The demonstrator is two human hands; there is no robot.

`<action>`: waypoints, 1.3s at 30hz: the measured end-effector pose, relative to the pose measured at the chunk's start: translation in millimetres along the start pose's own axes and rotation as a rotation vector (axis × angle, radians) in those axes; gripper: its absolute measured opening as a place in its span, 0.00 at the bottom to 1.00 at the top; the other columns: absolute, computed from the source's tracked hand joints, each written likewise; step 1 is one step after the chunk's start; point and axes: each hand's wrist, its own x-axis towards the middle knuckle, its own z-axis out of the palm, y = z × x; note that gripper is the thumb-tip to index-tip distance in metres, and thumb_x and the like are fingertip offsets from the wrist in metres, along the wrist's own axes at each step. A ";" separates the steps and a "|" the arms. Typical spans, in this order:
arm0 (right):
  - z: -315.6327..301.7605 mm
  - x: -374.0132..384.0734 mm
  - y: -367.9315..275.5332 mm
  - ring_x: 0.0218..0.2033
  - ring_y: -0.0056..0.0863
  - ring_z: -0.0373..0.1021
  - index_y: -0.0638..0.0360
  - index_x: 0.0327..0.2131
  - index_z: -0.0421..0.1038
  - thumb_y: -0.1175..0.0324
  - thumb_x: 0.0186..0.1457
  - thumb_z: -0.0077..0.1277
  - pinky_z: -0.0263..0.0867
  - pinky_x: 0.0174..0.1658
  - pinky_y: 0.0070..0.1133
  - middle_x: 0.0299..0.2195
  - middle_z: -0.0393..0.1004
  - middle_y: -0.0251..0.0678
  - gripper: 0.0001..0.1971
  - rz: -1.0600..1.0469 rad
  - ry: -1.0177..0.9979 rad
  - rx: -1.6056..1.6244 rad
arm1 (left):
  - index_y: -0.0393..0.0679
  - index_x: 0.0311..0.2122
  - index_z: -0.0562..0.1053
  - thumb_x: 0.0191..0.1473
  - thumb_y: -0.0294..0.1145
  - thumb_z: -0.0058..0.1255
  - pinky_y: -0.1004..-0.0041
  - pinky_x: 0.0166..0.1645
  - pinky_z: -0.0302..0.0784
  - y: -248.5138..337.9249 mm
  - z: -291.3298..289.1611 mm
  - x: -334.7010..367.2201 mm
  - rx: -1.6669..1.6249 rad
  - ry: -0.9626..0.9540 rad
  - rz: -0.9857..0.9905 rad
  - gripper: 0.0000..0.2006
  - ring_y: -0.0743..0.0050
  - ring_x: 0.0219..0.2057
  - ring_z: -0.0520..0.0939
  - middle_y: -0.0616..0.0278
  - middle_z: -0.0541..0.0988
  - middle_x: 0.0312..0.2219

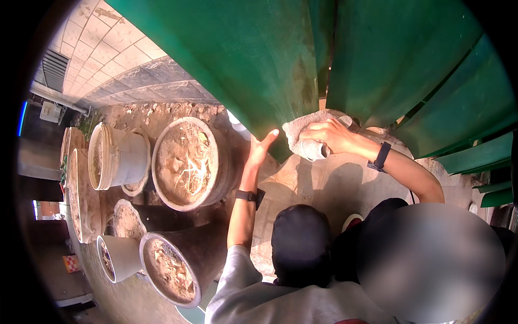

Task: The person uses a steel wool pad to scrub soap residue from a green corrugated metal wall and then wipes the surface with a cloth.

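Observation:
My right hand (334, 136) is closed round a bunched, greyish towelling cloth (294, 129) and presses it against the lower edge of a large green panel (253, 65). Part of the cloth hangs below the fingers in a rolled fold. My left hand (260, 148) grips the panel's lower left edge, its thumb lying against the near face. The other fingers of that hand are mostly hidden from view. The panel's surface looks scuffed and dusty near the cloth.
More green panels (404, 59) lean at the right with narrow gaps between them. On the left stand a wide round pot (162, 181) of dry soil, a dark tall pot (208, 254), a white bucket (127, 156) and other planters. A tiled wall (102, 38) rises behind.

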 end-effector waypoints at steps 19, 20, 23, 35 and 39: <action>20.7 45.1 23.5 0.40 0.43 0.77 0.51 0.50 0.77 0.71 0.38 0.65 0.72 0.44 0.34 0.37 0.81 0.39 0.29 0.041 0.124 -0.077 | 0.40 0.50 0.73 0.60 0.29 0.59 0.69 0.44 0.81 -23.6 14.3 -51.9 -0.241 0.222 -0.175 0.14 0.72 0.41 0.81 0.62 0.80 0.43; 41.2 29.4 22.0 0.39 0.42 0.78 0.49 0.50 0.77 0.69 0.38 0.66 0.72 0.44 0.34 0.37 0.81 0.37 0.29 0.009 0.108 -0.073 | 0.39 0.51 0.73 0.61 0.29 0.58 0.71 0.44 0.80 -24.6 8.1 -52.1 -0.202 0.292 -0.123 0.15 0.73 0.40 0.81 0.62 0.79 0.42; 71.4 -15.0 -8.1 0.42 0.42 0.75 0.45 0.50 0.78 0.69 0.39 0.66 0.70 0.48 0.35 0.38 0.81 0.36 0.29 0.117 -0.175 0.085 | 0.38 0.52 0.73 0.60 0.29 0.59 0.70 0.51 0.75 -20.9 -5.2 -60.8 -0.081 0.281 -0.100 0.16 0.72 0.43 0.79 0.64 0.79 0.43; 52.4 -81.2 0.4 0.42 0.28 0.78 0.65 0.46 0.77 0.80 0.45 0.58 0.71 0.49 0.25 0.41 0.82 0.40 0.20 0.502 0.329 0.697 | 0.34 0.56 0.71 0.65 0.38 0.53 0.67 0.61 0.66 -26.3 18.2 -81.5 0.222 0.234 0.059 0.20 0.68 0.53 0.74 0.58 0.76 0.51; 82.7 -111.8 9.1 0.35 0.26 0.75 0.66 0.40 0.76 0.77 0.48 0.57 0.73 0.40 0.25 0.36 0.80 0.36 0.13 0.995 1.019 0.781 | 0.39 0.59 0.70 0.65 0.35 0.54 0.68 0.60 0.68 -29.4 18.7 -81.9 0.065 0.219 0.004 0.20 0.71 0.53 0.74 0.63 0.74 0.53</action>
